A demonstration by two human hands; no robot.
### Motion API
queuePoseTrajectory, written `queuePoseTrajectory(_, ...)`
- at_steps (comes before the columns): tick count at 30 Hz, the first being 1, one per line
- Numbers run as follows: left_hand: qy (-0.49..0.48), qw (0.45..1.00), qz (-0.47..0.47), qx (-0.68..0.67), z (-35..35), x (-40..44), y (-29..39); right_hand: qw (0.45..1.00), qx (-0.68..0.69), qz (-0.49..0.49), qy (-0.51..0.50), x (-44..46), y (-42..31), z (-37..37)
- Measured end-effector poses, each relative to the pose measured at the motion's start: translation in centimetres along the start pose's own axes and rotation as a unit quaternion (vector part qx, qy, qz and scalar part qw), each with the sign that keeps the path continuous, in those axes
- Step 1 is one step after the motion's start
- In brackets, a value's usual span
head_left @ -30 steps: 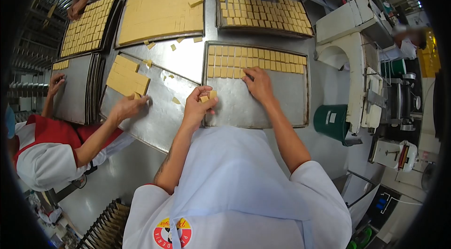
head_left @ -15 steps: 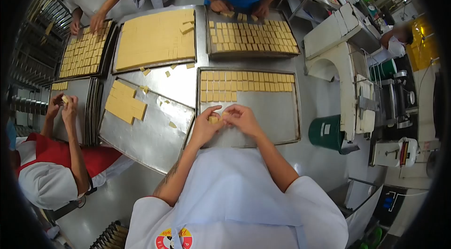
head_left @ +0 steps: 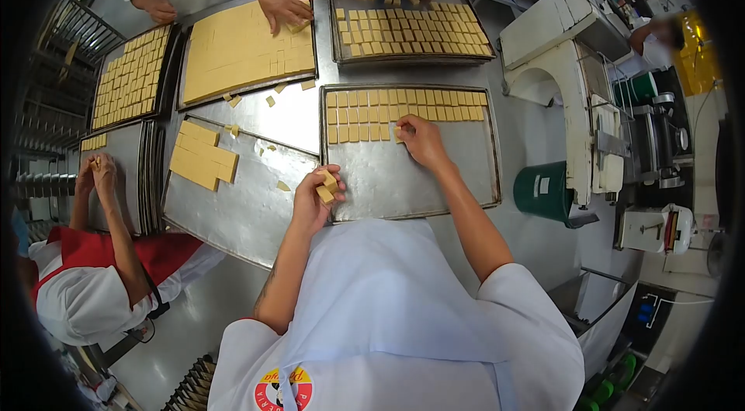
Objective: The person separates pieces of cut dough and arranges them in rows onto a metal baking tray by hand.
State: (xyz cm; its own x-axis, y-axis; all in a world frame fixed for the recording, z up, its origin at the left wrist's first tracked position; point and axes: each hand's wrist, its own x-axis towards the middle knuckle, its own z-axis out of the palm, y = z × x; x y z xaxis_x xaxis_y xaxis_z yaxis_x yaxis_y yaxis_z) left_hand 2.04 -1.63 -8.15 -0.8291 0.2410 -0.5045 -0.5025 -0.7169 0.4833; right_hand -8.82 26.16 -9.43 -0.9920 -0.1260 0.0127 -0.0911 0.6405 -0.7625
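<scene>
A metal tray (head_left: 454,182) lies in front of me. Rows of small yellow dough pieces (head_left: 405,114) fill its far part; the third row stops partway across. My right hand (head_left: 424,143) is over the tray, thumb and fingertips closed on one dough piece (head_left: 399,133) at the end of that third row. Over the tray's near left corner, my left hand (head_left: 310,200) has its palm turned up, fingers curled round several more dough pieces (head_left: 327,184). Whether the right-hand piece rests on the tray surface is hard to see.
To the left, another tray (head_left: 233,213) carries a cut dough block (head_left: 200,156) and scraps. A large dough sheet (head_left: 233,50) lies beyond, with a co-worker's hand (head_left: 281,9) on it. Filled trays (head_left: 411,31) stand at the far side. A green bucket (head_left: 541,192) is at right.
My hands have come apart: the right moved forward to the third row with a piece, the left moved back left holding several. A co-worker's hand has reached onto the large dough sheet.
</scene>
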Motion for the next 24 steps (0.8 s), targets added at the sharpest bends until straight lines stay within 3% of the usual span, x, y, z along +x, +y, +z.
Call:
queuePoseTrajectory(6, -0.034, 0.998, 0.004, -0.044, 0.6, -0.7, 0.8, 0.999, -0.046, -0.005, 0.016, 0.1, 1.1, 0.4)
queuePoseTrajectory(15, 0.026, 0.997, -0.009, 0.069, 0.9, -0.5, 0.3, 1.0, -0.004, -0.012, 0.004, -1.1, 0.7, 0.3)
queuePoseTrajectory(24, 0.002, 0.996, -0.021, 0.089, 2.0, -0.3, 0.8, 1.0, -0.015, -0.016, 0.009, -1.1, 0.5, 0.7)
